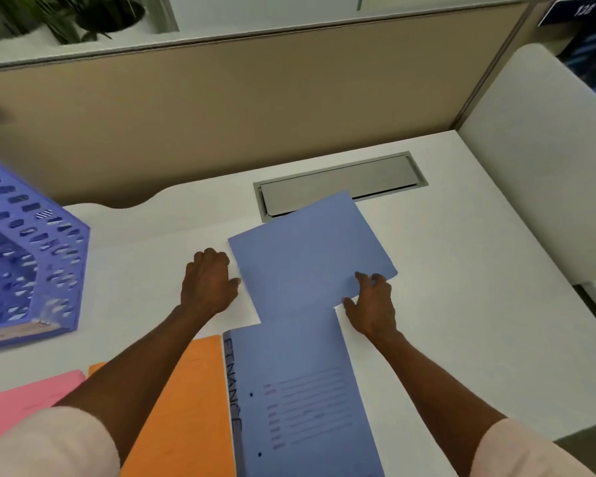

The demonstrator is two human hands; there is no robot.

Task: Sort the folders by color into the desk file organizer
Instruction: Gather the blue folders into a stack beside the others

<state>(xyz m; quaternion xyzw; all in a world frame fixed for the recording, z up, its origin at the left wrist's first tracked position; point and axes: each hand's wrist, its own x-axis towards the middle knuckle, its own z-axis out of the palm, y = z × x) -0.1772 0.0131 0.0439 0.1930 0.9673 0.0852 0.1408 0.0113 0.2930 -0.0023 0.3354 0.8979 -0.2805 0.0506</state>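
A plain blue folder [307, 256] lies tilted on the white desk, its far corner over the cable hatch. My right hand [372, 304] grips its near right corner, fingers on top and thumb under the edge. My left hand [209, 280] rests on the desk at the folder's left edge, fingers curled, holding nothing that I can see. A second blue folder [300, 401] marked "FINANCE" lies nearer me, partly under the first. An orange folder [190, 407] lies left of it, and a pink folder [18, 404] at the near left. The purple perforated file organizer [25, 256] stands at the left.
A grey cable hatch [341, 184] is set into the desk behind the folders. A tan partition wall [255, 108] closes the back of the desk. A white padded chair back [544, 184] stands at the right. Potted plants [76, 15] sit beyond the partition.
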